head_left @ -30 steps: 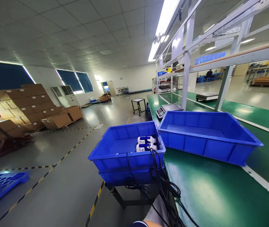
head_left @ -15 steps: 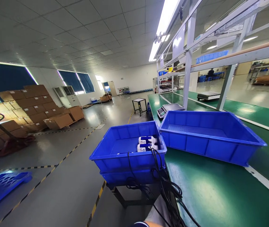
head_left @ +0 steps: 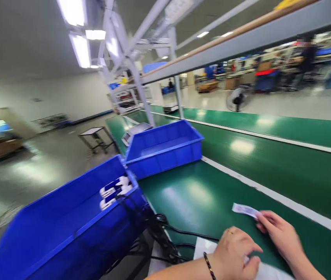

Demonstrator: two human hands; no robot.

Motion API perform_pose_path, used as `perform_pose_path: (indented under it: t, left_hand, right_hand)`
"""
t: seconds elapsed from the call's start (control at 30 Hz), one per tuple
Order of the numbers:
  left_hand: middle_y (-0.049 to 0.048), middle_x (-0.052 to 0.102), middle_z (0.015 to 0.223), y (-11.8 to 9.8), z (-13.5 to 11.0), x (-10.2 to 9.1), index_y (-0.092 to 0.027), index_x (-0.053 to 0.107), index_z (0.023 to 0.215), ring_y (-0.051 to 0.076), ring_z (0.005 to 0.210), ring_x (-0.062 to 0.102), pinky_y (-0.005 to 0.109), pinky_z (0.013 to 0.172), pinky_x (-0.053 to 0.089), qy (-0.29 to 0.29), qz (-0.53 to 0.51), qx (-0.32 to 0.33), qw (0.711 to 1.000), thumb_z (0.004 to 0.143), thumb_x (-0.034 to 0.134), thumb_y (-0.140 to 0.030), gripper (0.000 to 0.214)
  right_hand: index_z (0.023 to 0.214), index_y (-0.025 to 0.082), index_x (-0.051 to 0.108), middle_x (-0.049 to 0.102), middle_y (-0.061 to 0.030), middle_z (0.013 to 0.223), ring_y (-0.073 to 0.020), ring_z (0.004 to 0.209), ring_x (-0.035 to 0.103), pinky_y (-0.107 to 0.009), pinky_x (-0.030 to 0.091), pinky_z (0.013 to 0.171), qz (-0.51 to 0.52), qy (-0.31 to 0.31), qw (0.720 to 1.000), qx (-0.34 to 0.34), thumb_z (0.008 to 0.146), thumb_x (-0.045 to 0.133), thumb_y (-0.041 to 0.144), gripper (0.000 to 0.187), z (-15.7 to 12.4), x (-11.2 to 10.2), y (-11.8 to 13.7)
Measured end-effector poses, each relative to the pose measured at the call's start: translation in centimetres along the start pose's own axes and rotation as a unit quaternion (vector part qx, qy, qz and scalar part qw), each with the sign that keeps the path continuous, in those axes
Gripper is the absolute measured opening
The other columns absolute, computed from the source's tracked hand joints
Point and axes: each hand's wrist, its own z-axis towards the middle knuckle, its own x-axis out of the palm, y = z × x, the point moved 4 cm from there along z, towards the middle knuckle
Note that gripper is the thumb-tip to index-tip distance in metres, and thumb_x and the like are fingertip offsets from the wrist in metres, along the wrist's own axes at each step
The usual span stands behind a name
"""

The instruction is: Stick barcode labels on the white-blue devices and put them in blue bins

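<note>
My right hand (head_left: pixel 283 235) pinches one end of a small white label strip (head_left: pixel 244 210) with print on it, above the green work surface. To its left is my left hand (head_left: pixel 234 252), a dark bracelet on the wrist, its fingers curled over a white sheet (head_left: pixel 204 246). The sheet shows on both sides of that hand, but the fingers' contact with it is partly hidden. Several black cables (head_left: pixel 189 232) run over the table edge near the left forearm. They lead towards white-and-blue devices (head_left: pixel 115 192) in the nearer blue bin (head_left: pixel 75 229).
Another blue bin (head_left: pixel 165 155) stands on the green table (head_left: pixel 177 198), with a scale (head_left: pixel 138 130) behind it. Shelf posts (head_left: pixel 142 93) and a long rail rise above the table. A small stand (head_left: pixel 94 134), a fan (head_left: pixel 237 99) and a person are farther off.
The view has swung right and become blurred. Both hands have come into sight at the lower right, with the label strip and the white sheet. The bins now appear farther left.
</note>
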Motion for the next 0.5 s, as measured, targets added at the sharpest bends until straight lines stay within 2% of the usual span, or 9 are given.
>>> perform_pose_path:
  t: [0.07,0.17,0.33,0.43,0.5]
  left_hand:
    - [0.0069,0.061,0.104,-1.8,0.5,-0.7,-0.020,0.055,0.112,0.021,0.096,0.055,0.037,0.088,0.046,0.005,0.020,0.049,0.999,0.077,0.053,-0.027,0.036]
    - [0.0080,0.058,0.106,-3.2,1.4,0.2,-0.024,0.043,0.127,0.023,0.094,0.052,0.041,0.085,0.048,0.050,0.054,0.072,0.995,0.080,0.049,-0.027,0.047]
    - [0.0111,0.053,0.113,-2.5,1.9,3.4,-0.023,0.027,0.138,0.027,0.099,0.049,0.046,0.086,0.047,0.139,0.074,0.064,0.985,0.078,0.053,-0.029,0.066]
    - [0.0112,0.050,0.117,-2.1,1.9,3.7,-0.023,0.022,0.140,0.028,0.103,0.046,0.048,0.091,0.044,0.168,0.064,0.073,0.981,0.077,0.055,-0.032,0.072]
    - [0.0089,0.049,0.117,-2.2,2.0,3.4,-0.027,0.024,0.139,0.026,0.104,0.045,0.047,0.093,0.042,0.176,0.050,0.091,0.979,0.076,0.056,-0.031,0.071]
  right_hand:
    - [0.077,0.014,0.059,0.057,0.0010,0.061,-0.0094,0.050,0.053,-0.022,0.047,0.048,0.026,0.015,0.999,0.028,0.087,0.058,0.032,0.021,0.9,0.7,-1.0]
    - [0.086,0.013,0.058,0.058,0.0023,0.071,-0.0080,0.056,0.055,-0.022,0.048,0.052,0.054,0.022,0.997,0.043,0.090,0.055,0.032,0.020,2.6,2.0,-1.7]
    - [0.090,0.013,0.059,0.059,0.0013,0.077,-0.0081,0.059,0.055,-0.023,0.049,0.055,0.081,0.061,0.995,0.023,0.090,0.054,0.033,0.020,2.8,3.1,-1.7]
    - [0.092,0.013,0.058,0.059,0.0011,0.077,-0.0083,0.059,0.055,-0.023,0.049,0.054,0.098,0.078,0.992,0.014,0.090,0.054,0.034,0.021,2.5,3.0,-1.8]
    - [0.093,0.013,0.058,0.059,0.0010,0.077,-0.0083,0.059,0.055,-0.023,0.049,0.054,0.106,0.083,0.991,0.012,0.090,0.054,0.034,0.021,2.5,3.0,-1.8]
